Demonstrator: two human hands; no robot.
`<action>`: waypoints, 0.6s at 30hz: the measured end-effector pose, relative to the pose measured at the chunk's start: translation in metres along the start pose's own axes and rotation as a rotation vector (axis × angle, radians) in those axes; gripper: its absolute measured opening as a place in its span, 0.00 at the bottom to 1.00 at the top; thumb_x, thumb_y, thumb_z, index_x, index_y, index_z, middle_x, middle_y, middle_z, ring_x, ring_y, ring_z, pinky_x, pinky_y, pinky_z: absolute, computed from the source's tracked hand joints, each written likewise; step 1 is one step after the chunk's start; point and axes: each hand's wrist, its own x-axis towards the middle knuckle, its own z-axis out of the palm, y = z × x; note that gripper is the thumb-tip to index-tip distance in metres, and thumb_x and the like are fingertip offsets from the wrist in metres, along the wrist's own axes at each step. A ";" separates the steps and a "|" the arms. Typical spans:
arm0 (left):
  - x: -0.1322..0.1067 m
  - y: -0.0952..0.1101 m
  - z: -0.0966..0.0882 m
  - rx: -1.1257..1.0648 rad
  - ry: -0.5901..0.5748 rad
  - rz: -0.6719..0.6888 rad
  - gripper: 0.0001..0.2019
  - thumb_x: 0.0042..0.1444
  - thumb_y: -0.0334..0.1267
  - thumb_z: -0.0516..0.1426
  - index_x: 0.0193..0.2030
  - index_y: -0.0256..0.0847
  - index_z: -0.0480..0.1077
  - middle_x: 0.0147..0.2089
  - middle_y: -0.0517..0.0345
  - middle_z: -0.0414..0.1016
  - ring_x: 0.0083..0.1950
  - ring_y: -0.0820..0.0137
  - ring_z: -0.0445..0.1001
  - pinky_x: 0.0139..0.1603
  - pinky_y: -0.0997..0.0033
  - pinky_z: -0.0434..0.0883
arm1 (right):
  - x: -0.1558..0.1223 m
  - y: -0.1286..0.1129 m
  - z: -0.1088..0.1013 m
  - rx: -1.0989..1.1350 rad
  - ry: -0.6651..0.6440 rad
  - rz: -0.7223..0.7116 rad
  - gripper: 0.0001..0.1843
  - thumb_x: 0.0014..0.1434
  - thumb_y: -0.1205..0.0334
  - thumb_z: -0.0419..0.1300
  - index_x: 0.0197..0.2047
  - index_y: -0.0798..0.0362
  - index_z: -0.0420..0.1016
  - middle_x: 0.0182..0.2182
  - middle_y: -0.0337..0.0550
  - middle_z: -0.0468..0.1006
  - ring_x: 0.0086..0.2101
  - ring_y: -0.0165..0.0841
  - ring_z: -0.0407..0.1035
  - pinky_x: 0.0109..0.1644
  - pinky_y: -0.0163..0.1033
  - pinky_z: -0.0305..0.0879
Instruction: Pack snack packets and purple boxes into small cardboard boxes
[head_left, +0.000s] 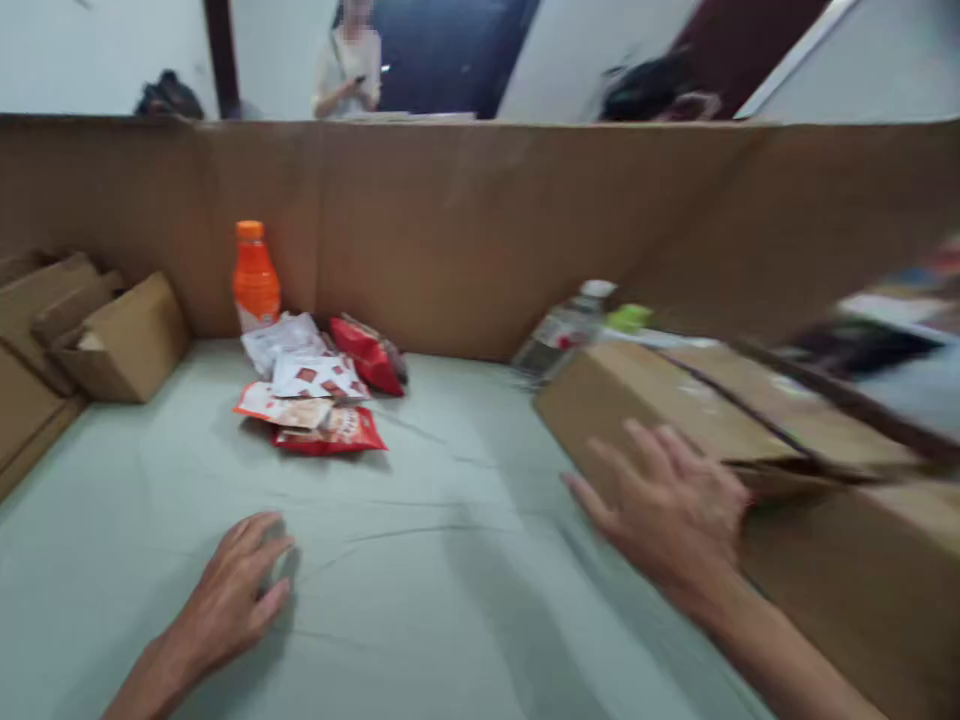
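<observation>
My left hand (238, 590) rests low over the pale green tabletop (405, 620), its fingers loosely curved and apart with nothing between them. Somewhat blurred, my right hand (667, 500) is spread in front of a cardboard box (607, 400) on the right; whether it touches the box I cannot tell. Beyond my left hand lies a pile of snack packets: a red and white packet (349, 430), a white packet with brown squares (319, 376) and a red bag (369, 355). An orange bottle (256, 280) stands upright behind them.
A clear plastic bottle (559, 335) with a white cap leans behind the right box, beside a lime-green item (628, 318). Open cardboard boxes (139, 335) stand at the left. A tall cardboard wall (450, 230) closes off the back. Behind it stands a person (349, 70).
</observation>
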 end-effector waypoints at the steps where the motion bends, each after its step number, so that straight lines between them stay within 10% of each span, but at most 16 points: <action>1: -0.002 -0.004 -0.003 0.008 0.009 -0.032 0.20 0.57 0.30 0.58 0.56 0.40 0.78 0.64 0.39 0.75 0.64 0.48 0.74 0.62 0.42 0.75 | -0.018 -0.029 0.007 0.097 -0.075 -0.081 0.27 0.70 0.50 0.47 0.44 0.57 0.84 0.58 0.65 0.76 0.58 0.57 0.69 0.56 0.61 0.66; 8: -0.001 -0.061 -0.066 0.110 0.287 -0.298 0.21 0.60 0.40 0.59 0.60 0.42 0.74 0.69 0.43 0.69 0.68 0.51 0.69 0.68 0.47 0.69 | -0.086 -0.177 0.022 0.497 -0.245 -0.390 0.26 0.70 0.49 0.49 0.61 0.53 0.75 0.63 0.53 0.75 0.59 0.46 0.71 0.57 0.51 0.68; 14: 0.063 -0.162 -0.149 0.180 0.684 -0.547 0.30 0.59 0.38 0.62 0.67 0.38 0.64 0.73 0.39 0.60 0.75 0.48 0.55 0.75 0.43 0.54 | -0.085 -0.201 0.023 0.551 -0.144 -0.365 0.27 0.70 0.50 0.50 0.66 0.56 0.69 0.64 0.57 0.73 0.59 0.48 0.70 0.58 0.54 0.66; 18: 0.117 -0.213 -0.170 0.113 0.795 -0.654 0.25 0.64 0.42 0.63 0.66 0.41 0.66 0.73 0.45 0.59 0.73 0.46 0.59 0.70 0.34 0.59 | -0.085 -0.200 0.024 0.554 -0.150 -0.348 0.27 0.70 0.50 0.51 0.67 0.53 0.68 0.64 0.54 0.73 0.60 0.47 0.70 0.58 0.52 0.66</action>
